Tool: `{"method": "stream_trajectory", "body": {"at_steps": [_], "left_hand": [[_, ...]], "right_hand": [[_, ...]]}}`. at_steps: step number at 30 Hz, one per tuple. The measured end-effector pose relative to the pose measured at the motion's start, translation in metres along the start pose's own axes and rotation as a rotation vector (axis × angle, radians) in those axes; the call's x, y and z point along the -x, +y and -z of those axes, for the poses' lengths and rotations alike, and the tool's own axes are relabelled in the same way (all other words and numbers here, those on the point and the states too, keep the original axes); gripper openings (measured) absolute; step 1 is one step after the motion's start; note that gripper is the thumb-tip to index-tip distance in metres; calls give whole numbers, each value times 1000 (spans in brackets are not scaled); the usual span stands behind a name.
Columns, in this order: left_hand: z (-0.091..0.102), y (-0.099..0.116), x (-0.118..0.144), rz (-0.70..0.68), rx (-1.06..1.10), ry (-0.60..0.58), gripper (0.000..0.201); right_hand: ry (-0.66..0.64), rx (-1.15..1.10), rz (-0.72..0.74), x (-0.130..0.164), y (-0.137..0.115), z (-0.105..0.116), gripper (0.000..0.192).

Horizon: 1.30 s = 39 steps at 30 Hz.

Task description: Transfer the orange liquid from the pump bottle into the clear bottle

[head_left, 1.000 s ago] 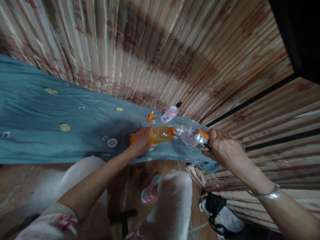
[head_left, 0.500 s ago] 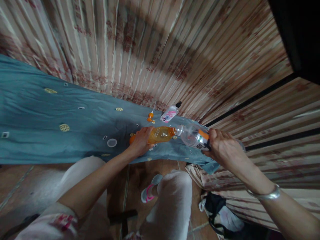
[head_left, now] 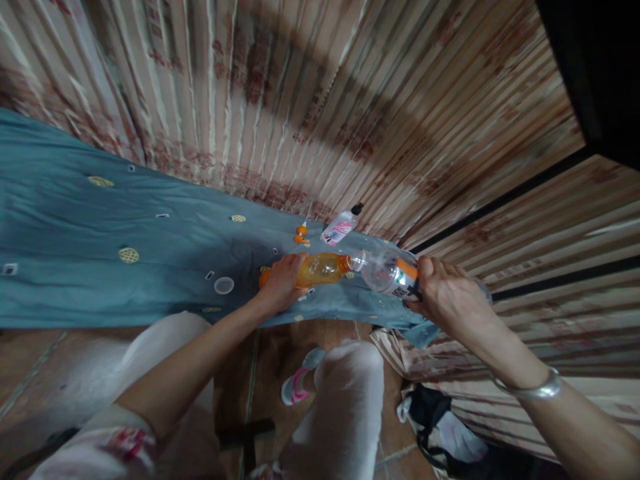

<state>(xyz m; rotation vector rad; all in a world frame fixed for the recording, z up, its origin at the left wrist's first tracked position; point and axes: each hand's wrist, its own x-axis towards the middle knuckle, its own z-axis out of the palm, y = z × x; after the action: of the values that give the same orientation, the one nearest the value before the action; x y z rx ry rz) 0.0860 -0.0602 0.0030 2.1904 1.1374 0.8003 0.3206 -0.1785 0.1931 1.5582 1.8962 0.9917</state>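
My left hand (head_left: 284,283) is wrapped round an orange see-through bottle (head_left: 323,269), which lies nearly level with its neck to the right. In my right hand (head_left: 447,293) is a clear plastic bottle (head_left: 383,270) with an orange, white and black label, its neck pointing left. The two bottle mouths meet end to end. Just beyond them on the cloth lie an orange pump top (head_left: 301,233) with a thin tube and a clear bottle (head_left: 339,228) with a pink label and black pump. A round whitish lid (head_left: 224,285) is left of my left hand.
A teal patterned cloth (head_left: 170,247) covers the long surface before me. Behind it hangs a pleated floral curtain (head_left: 280,100), with dark bars (head_left: 505,199) at the right. A dark bag (head_left: 435,413) sits low at the right on the tiled floor.
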Motion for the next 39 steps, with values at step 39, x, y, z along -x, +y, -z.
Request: {"method": "stream_trajectory", "body": {"at_steps": [39], "left_hand": [[1, 1, 0, 4, -10, -5, 68]], "right_hand": [[9, 4, -14, 0, 0, -5, 39]]}}
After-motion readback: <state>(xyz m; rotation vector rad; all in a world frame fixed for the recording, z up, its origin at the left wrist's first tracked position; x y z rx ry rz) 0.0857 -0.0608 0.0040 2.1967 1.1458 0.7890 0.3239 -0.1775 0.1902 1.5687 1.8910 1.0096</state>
